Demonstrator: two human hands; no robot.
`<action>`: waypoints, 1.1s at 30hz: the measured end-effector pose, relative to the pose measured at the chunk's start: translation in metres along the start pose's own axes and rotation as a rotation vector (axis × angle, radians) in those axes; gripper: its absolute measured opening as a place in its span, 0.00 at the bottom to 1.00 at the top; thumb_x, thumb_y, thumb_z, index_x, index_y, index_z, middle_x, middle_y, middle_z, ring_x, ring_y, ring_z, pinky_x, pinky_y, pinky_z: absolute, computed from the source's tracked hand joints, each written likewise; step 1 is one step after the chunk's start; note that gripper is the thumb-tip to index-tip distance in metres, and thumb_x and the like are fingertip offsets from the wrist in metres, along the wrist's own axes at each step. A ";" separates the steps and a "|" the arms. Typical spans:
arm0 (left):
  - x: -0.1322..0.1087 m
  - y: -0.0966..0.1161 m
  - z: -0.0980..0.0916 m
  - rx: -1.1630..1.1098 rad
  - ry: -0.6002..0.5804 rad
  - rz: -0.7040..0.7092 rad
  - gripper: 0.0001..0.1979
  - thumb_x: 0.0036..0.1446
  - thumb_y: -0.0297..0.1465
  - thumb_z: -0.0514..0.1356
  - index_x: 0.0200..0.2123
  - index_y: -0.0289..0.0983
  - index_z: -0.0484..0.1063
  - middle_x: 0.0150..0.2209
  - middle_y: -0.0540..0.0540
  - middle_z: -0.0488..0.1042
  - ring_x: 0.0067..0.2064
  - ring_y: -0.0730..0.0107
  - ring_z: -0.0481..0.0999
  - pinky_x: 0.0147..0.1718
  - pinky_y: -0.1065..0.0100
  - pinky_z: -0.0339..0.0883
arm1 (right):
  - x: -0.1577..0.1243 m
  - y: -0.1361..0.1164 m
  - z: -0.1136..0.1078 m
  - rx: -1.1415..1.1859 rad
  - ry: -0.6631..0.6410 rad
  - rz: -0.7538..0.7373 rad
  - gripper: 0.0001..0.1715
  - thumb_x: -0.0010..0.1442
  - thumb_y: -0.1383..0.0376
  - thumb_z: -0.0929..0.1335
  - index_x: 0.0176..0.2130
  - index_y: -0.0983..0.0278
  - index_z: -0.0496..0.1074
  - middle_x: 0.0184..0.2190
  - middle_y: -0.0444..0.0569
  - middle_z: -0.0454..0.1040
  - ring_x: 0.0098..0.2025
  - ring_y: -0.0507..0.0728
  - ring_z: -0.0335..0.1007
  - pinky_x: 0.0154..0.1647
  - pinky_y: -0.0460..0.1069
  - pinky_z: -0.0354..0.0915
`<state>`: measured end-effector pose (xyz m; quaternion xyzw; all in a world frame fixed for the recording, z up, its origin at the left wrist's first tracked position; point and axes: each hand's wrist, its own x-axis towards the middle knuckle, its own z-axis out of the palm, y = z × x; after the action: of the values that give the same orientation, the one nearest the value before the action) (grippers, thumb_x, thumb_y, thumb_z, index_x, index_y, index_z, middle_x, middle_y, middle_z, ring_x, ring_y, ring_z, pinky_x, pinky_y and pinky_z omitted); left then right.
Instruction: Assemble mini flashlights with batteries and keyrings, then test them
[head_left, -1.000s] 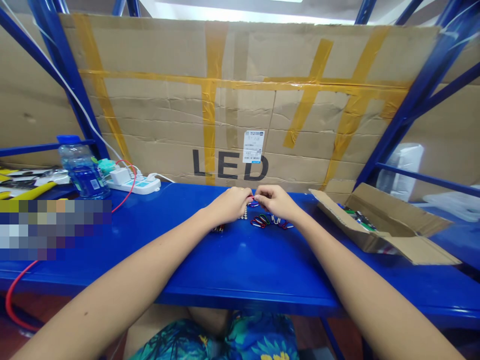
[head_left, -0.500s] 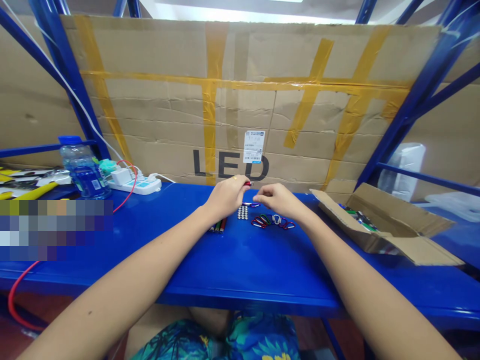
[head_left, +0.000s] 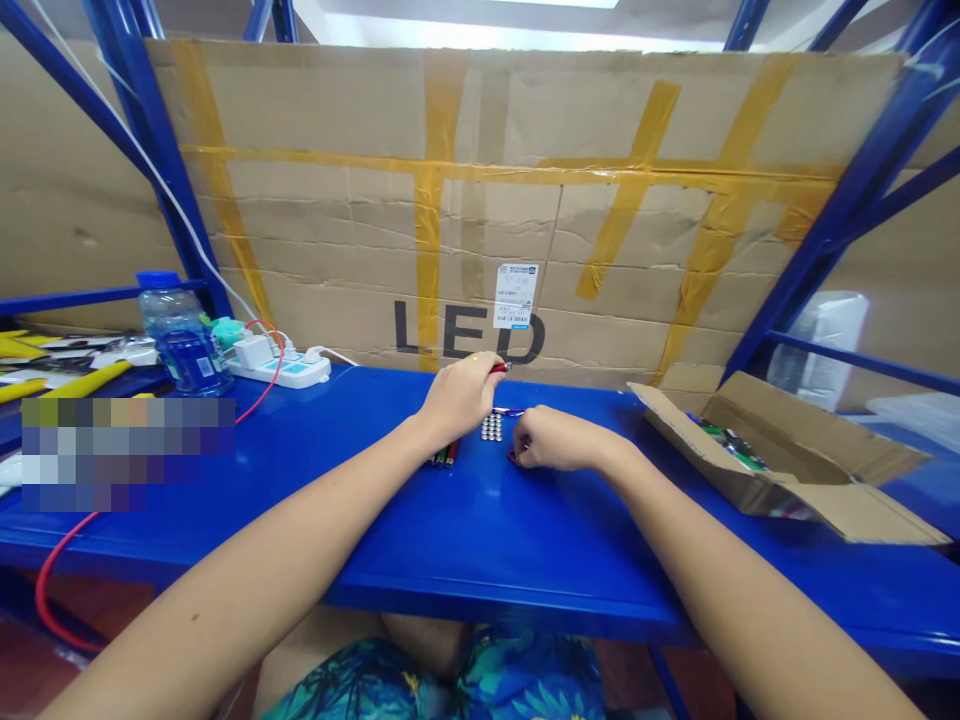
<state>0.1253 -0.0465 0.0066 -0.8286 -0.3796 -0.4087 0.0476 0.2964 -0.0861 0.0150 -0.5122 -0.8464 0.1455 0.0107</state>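
Observation:
My left hand (head_left: 459, 393) is closed round a slim red metal tube (head_left: 500, 368) with a silvery end. Under its wrist lie several similar coloured tubes (head_left: 448, 456), partly hidden. My right hand (head_left: 559, 437) is down at the tabletop, its fingers pinched at a red carabiner (head_left: 514, 458); the other carabiners are covered by the hand. Between both hands, small round silver button cells (head_left: 491, 428) stand in neat rows. Just behind them lies a thin blue-purple metal piece (head_left: 510, 411), its right end close to my right hand.
An open cardboard box (head_left: 787, 465) with coloured tubes inside stands at the right. On the left are a water bottle (head_left: 184, 335), a white power strip (head_left: 300, 372), a red cable (head_left: 262, 395) and yellow-black packages (head_left: 82, 375). A large cardboard sheet (head_left: 337, 230) closes off the back of the blue table (head_left: 480, 540).
My right hand has come down and toward me onto the carabiners, which were in plain sight before. My left hand keeps the red tube in nearly the same place. The view has shifted slightly.

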 end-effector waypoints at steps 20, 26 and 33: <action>0.003 0.003 0.001 -0.492 -0.161 -0.045 0.06 0.55 0.30 0.58 0.28 0.35 0.71 0.26 0.52 0.69 0.30 0.72 0.65 0.31 0.70 0.58 | 0.004 0.032 -0.011 1.260 0.166 -0.216 0.14 0.54 0.60 0.72 0.32 0.64 0.65 0.24 0.42 0.67 0.23 0.48 0.61 0.24 0.47 0.60; 0.003 0.006 0.001 -0.482 -0.113 -0.055 0.07 0.55 0.31 0.58 0.26 0.35 0.68 0.25 0.52 0.69 0.30 0.72 0.65 0.30 0.69 0.57 | 0.010 0.026 -0.010 1.312 0.334 -0.129 0.15 0.50 0.62 0.72 0.26 0.63 0.62 0.18 0.39 0.60 0.19 0.46 0.51 0.19 0.45 0.50; -0.001 0.004 0.011 -0.379 -0.103 -0.033 0.06 0.56 0.30 0.57 0.27 0.36 0.68 0.26 0.51 0.71 0.29 0.71 0.66 0.30 0.68 0.58 | 0.015 0.028 -0.006 0.834 0.530 -0.128 0.10 0.52 0.61 0.68 0.28 0.61 0.62 0.14 0.36 0.57 0.15 0.49 0.53 0.17 0.46 0.49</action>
<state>0.1346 -0.0453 -0.0008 -0.8362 -0.3115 -0.4306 -0.1354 0.3143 -0.0592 0.0113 -0.4305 -0.7140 0.3356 0.4383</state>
